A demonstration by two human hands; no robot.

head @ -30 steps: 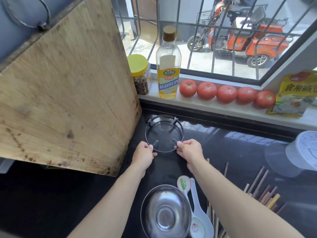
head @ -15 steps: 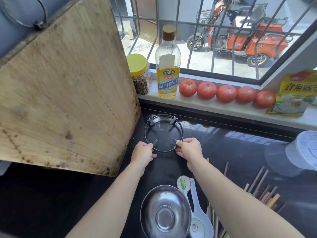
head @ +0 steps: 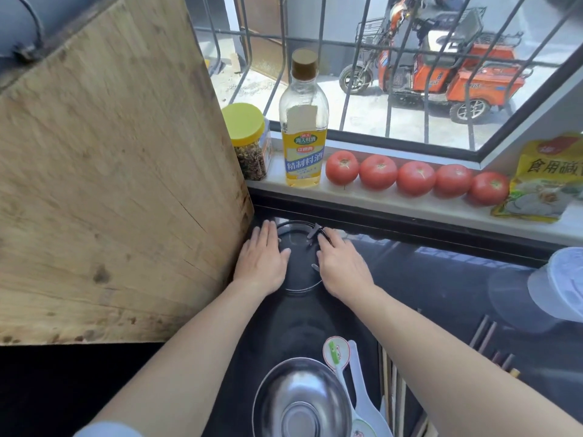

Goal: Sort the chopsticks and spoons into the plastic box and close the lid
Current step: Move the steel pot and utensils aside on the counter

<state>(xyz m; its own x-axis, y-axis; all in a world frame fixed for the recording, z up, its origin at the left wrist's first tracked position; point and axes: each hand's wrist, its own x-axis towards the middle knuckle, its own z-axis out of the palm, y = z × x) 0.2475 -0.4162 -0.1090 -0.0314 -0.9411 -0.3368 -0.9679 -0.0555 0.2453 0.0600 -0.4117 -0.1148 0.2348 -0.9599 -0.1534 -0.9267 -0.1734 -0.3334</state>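
Both bare forearms are reaching forward side by side, palms facing down. The left hand [head: 262, 258] is lying flat with straight fingers pointing away, and the right hand [head: 342, 263] is spreading flat just beside it, fingers likewise extended

You get bright daylight through window [head: 394, 89]; dark countertop [head: 441, 294] shows pale window reflections. Wide-angle bending at edges. Slight motion blur on cutting board [head: 110, 184].

White spoons [head: 353, 383] beside wooden chopsticks [head: 392, 392] on dark counter, translucent plastic box [head: 558, 285] far right
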